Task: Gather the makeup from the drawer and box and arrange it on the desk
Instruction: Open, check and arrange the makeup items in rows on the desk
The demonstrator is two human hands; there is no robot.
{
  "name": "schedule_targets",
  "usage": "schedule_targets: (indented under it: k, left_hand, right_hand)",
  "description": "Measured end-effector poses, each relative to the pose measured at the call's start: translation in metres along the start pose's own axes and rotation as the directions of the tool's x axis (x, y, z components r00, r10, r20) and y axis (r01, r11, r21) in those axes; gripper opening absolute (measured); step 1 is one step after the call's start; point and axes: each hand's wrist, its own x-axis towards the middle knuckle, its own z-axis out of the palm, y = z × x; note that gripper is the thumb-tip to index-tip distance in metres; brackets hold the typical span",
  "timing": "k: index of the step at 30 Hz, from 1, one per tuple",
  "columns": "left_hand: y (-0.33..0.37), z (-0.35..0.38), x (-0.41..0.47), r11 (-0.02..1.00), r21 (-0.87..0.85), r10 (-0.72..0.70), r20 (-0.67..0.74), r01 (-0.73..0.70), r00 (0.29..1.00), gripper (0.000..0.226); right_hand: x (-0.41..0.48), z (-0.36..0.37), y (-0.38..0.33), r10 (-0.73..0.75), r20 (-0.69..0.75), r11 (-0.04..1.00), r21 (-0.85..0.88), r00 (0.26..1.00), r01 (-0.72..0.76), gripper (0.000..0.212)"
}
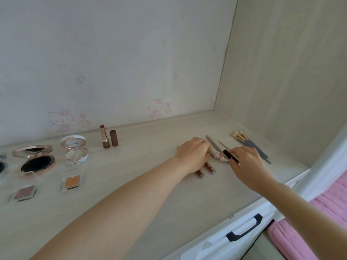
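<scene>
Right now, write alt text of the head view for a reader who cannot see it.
On a pale desk, the left hand rests on lip gloss tubes while the right hand pinches a black-capped tube. Open compacts and eyeshadow pans lie left, an uncapped lipstick stands behind, makeup brushes lie right.

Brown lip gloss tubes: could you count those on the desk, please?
2, under the left hand: the nearer brown gloss tube and the farther brown gloss tube. More may be hidden.
</scene>
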Motion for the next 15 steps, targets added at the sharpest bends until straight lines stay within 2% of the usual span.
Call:
schedule_targets:
  k: [7,12,15]
  left_hand:
    - [0.002,0.008,0.017,1.000,-0.010,0.009,-0.023,-0.009,1.000,0.031]
    - [0.007,0.009,0.034,0.993,-0.112,0.044,0.046,-0.039,0.998,0.037]
    - [0.012,0.014,0.041,0.987,-0.164,0.021,0.132,0.001,0.991,0.038]
  right_hand:
    - [0.003,0.008,0.001,-0.002,0.002,0.999,-0.042,1.000,0.002,0.027]
    - [0.009,0.011,0.004,0.053,0.038,0.999,-0.011,0.998,-0.053,0.030]
    - [0.010,0.012,0.004,0.063,0.040,0.998,0.003,0.997,-0.063,0.034]
